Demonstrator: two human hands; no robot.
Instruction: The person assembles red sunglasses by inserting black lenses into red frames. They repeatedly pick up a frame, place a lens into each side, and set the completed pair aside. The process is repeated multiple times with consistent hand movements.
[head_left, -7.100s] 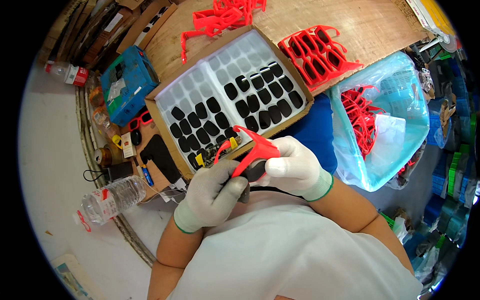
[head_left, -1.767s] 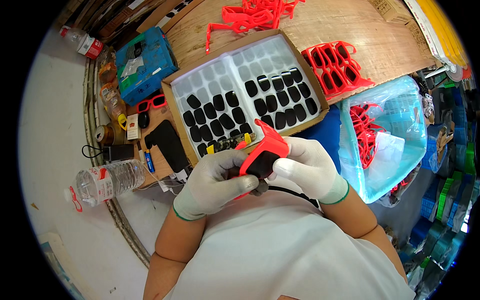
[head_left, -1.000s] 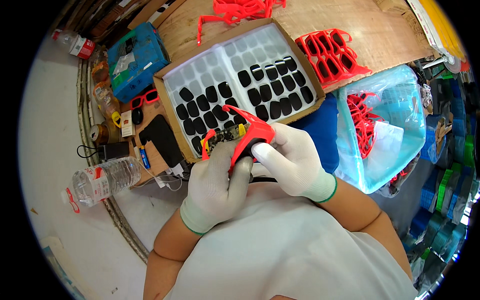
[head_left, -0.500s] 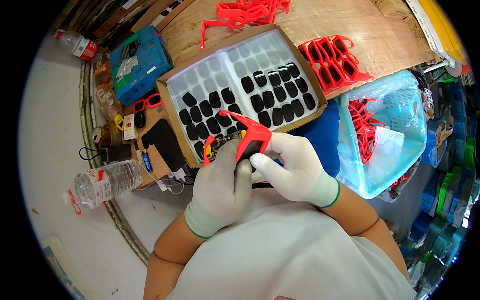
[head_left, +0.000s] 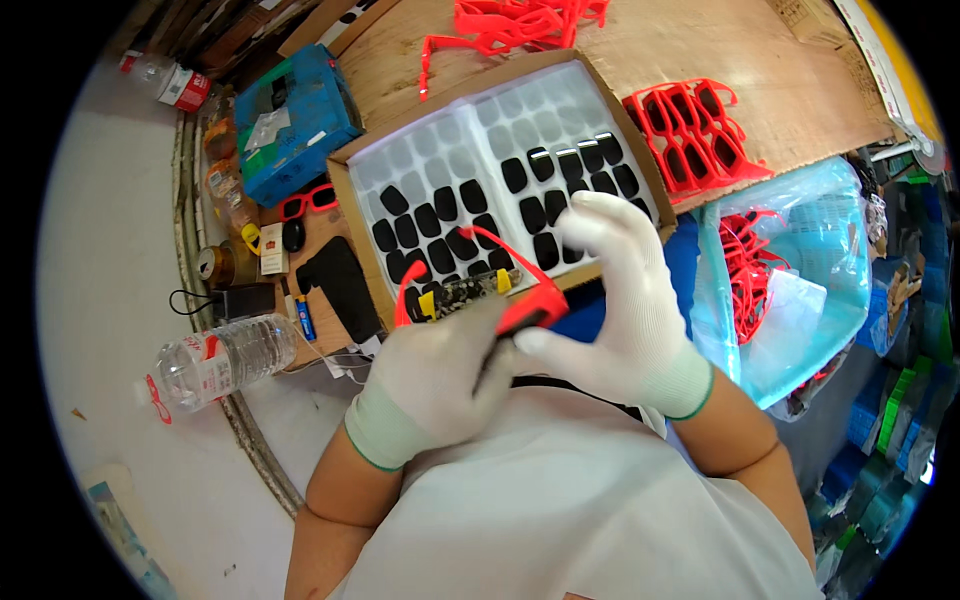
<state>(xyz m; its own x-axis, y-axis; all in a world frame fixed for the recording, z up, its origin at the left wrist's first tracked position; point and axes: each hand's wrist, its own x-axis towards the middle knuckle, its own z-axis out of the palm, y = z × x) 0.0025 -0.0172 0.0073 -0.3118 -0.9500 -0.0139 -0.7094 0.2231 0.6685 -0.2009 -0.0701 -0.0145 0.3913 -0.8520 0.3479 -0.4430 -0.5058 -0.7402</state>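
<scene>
My left hand (head_left: 425,375), in a white glove with a green-edged cuff, is closed around a pair of red sunglasses (head_left: 543,304). The red arms of the glasses point away from me, and a dark lens shows between the glove and the frame's right end. My right hand (head_left: 640,310), gloved alike, is open with fingers raised and spread; its thumb is close to the frame, though I cannot tell whether it touches. Beyond both hands lies a cardboard box (head_left: 351,220) with dark lenses (head_left: 427,219) set in rows on a pale tray.
Finished-looking red sunglasses (head_left: 690,140) stand in rows at the right, and red frames (head_left: 530,25) are heaped at the back. A light-blue basket (head_left: 845,300) holds more red frames. On the left are a blue box (head_left: 300,130), a cigarette pack (head_left: 273,248) and a clear bottle (head_left: 235,362).
My right hand has let go of the sunglasses and lifted up and right, its fingers spreading over the box's edge. The left hand keeps the glasses, now tilted differently. The view has shifted slightly.
</scene>
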